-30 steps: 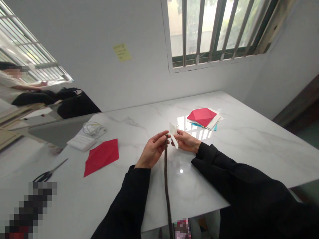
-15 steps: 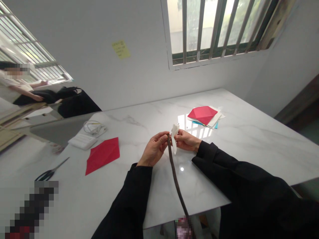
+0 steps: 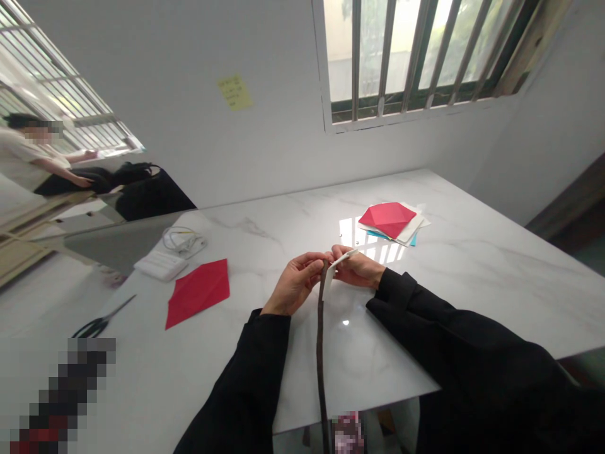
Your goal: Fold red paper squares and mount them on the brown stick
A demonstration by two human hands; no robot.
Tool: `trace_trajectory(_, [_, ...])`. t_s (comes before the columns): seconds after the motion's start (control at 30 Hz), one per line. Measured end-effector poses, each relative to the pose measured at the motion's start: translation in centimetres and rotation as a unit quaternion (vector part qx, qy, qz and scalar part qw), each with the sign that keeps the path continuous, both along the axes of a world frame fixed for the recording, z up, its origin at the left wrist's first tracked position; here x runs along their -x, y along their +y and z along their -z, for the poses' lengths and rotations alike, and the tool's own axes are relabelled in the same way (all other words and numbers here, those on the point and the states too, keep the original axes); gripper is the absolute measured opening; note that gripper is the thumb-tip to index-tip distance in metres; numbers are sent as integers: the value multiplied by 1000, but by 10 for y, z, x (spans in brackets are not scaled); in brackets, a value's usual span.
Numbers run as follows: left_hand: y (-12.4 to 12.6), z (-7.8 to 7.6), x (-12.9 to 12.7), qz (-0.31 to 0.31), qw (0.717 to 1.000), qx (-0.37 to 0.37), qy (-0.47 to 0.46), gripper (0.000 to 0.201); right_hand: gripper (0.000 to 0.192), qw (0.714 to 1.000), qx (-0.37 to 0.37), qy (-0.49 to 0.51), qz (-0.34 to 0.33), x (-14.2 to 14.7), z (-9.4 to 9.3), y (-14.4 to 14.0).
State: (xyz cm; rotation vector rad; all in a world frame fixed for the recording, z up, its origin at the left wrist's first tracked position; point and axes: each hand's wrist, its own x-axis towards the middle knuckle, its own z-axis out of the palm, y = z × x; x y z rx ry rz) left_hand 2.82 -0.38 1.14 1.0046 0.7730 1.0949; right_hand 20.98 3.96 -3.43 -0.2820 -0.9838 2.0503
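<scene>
Head view shows two hands meeting over the middle of the white marble tabletop (image 3: 472, 265). The left hand (image 3: 295, 285) is curled, and its fingertips pinch the top of a long dark strap (image 3: 321, 353). The strap hangs straight down toward 6 o'clock and goes past the near edge of the tabletop. The right hand (image 3: 355, 268) is curled too, and it pinches a small white paper piece (image 3: 338, 265) right beside the top of the strap.

A moment ago the white paper piece stood up tall between the hands. Now it is tipped down and lies flatter, with its tip pointing to 2 o'clock. Half a second ago the strap swung off toward 5 o'clock; now it hangs straight again. So it looks like the paper is being turned and pressed against the end of the strap.

At 9 o'clock from the hands lies a flat red paper sheet (image 3: 198, 292). Past it, near 10 o'clock, sit a white box (image 3: 161, 265) and a coiled white cable (image 3: 182, 240). Black scissors (image 3: 99, 324) lie far out at 8 o'clock. At 1 o'clock is a stack of papers (image 3: 392, 222) with a red folded one on top.

Behind the tabletop is a white wall with a yellow sticky note (image 3: 234, 93) and a barred window (image 3: 416, 53). Far left, another person (image 3: 33, 161) sits by another window.
</scene>
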Motion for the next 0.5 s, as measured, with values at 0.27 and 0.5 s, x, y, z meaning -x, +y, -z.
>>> trace_trajectory(0.27, [-2, -3, 0, 22, 999, -22, -15, 25, 53, 999, -46, 23, -16, 1, 4, 2])
trace_trajectory(0.5, [-3, -4, 1, 30, 999, -30, -19, 26, 48, 995, -70, 44, -48, 2, 14, 8])
